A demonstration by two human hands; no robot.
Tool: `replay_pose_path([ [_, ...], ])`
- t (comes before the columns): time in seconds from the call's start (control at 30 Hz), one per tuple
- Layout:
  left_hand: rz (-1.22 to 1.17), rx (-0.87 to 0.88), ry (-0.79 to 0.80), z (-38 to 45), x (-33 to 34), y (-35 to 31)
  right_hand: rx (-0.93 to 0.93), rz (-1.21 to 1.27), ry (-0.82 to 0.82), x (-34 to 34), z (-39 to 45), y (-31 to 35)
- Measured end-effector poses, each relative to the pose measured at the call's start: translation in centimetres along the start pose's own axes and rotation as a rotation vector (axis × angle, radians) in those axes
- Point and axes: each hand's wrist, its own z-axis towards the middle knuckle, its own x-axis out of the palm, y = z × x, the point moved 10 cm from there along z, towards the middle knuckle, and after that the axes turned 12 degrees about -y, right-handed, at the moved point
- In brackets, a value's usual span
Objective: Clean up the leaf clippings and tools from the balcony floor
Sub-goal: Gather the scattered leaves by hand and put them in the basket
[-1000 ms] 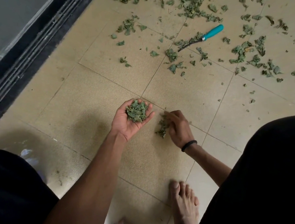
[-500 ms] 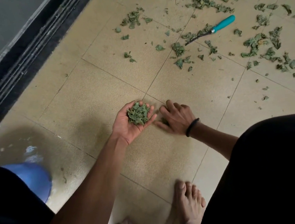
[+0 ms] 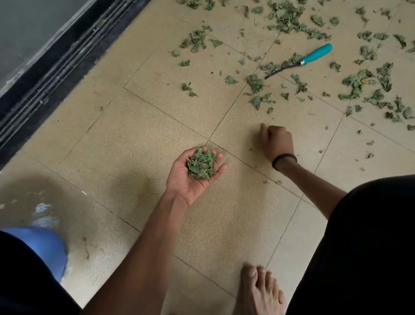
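My left hand (image 3: 195, 175) is cupped palm up over the beige tiles, holding a pile of green leaf clippings (image 3: 200, 164). To its right my right hand (image 3: 275, 139), with a black band on the wrist, rests low on the floor with fingers curled; nothing shows in it. Many more leaf clippings (image 3: 287, 16) lie scattered across the far tiles. Among them lies a small hand tool with a teal handle (image 3: 316, 53) and a dark metal shaft.
A dark sliding-door track (image 3: 53, 72) runs along the left. A blue object (image 3: 44, 247) peeks out beside my left knee. My bare feet (image 3: 260, 300) stand at the bottom, with my dark-clothed knees on both sides.
My right hand pushed a small bunch of clippings to the left hand, then moved away to the right and forward. The pile in my left palm has stayed in place.
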Motion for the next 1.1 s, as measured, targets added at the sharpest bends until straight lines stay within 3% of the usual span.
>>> replay_pose_path([
  [0.13, -0.068, 0.001, -0.040, 0.6, 0.3, 0.4, 0.634, 0.642, 0.131, 0.2, -0.7, -2.6],
  [0.23, -0.113, 0.000, -0.063, 1.1, 1.3, 0.7, 0.738, 0.881, 0.285, 1.1, -2.7, -0.5],
  [0.3, -0.158, 0.015, -0.079, 1.3, 2.2, 0.5, 0.662, 0.931, 0.370, 1.3, -3.8, 2.7],
  [0.37, -0.249, 0.029, -0.098, 1.3, 3.5, 0.1, 0.524, 0.892, 0.354, 0.5, -4.5, 6.6],
  [0.53, -0.361, 0.087, -0.108, 0.1, 8.2, -3.0, 0.127, 0.624, -0.018, -3.3, -4.3, 15.6],
  [0.67, -0.412, 0.146, -0.151, -3.1, 11.2, -6.1, -0.020, 0.505, -0.122, -4.3, -5.2, 21.7],
  [0.93, -0.454, 0.192, -0.319, -19.7, 11.7, -11.3, -0.160, 0.437, 0.100, -9.7, -13.5, 34.7],
  [1.1, -0.562, 0.310, -0.453, -31.3, 6.7, -15.0, -0.213, 0.473, 0.277, -12.1, -23.5, 43.8],
])
